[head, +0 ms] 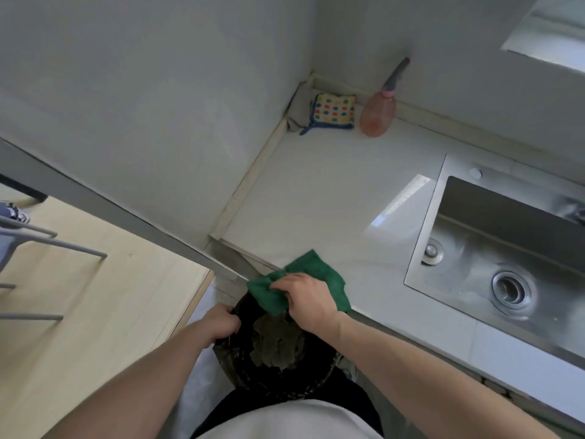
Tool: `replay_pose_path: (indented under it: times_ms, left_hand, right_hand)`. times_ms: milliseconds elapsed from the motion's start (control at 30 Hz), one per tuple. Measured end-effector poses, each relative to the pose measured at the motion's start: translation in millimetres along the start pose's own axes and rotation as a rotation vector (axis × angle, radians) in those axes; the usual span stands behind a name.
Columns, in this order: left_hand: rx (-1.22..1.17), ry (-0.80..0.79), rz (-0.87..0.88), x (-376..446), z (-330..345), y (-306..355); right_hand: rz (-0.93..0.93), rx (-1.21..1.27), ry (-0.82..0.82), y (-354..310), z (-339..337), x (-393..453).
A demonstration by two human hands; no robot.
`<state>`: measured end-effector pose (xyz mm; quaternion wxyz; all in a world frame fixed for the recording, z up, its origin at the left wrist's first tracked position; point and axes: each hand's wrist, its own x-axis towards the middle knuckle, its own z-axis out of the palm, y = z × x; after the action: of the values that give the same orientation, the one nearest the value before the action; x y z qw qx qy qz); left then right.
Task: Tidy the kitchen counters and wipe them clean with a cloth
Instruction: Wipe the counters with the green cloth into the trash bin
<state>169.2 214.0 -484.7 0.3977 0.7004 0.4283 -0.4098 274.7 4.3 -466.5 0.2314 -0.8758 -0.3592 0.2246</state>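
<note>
A green cloth (319,270) lies over the front corner of the white counter (332,198), partly hanging past the edge. My right hand (305,296) presses flat on the cloth and grips it. Below the counter edge is a black bin (285,372) lined with a black bag, with crumpled scraps inside. My left hand (221,324) holds the bin's left rim, fingers closed on it.
A dotted sponge pad (332,112) and a grey rag (296,114) sit in the back corner of the counter, next to a pink spray bottle (378,114). A steel sink (506,255) fills the right side. Grey chair legs (47,245) stand on the wooden floor at left.
</note>
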Motion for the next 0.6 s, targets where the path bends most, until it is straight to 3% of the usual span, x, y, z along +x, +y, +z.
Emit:
replay_pose_path:
  times_ms: [100,300,500,600]
  left_hand:
    - [-0.021,-0.012,-0.002,-3.1,4.9,-5.3]
    - [-0.032,-0.028,0.012,-8.5,11.1,-5.1]
    - [-0.026,-0.018,0.045,-13.5,12.2,2.4]
    - [-0.020,-0.008,0.044,-14.1,10.8,4.1]
  right_hand:
    - [0.045,0.059,0.025,-1.7,-8.4,-26.0]
    - [0.150,0.167,0.240,13.1,-49.9,-56.2]
    - [0.307,0.222,0.498,58.3,-106.3,-43.5]
    - [0.401,0.163,0.542,85.6,-124.6,-23.9]
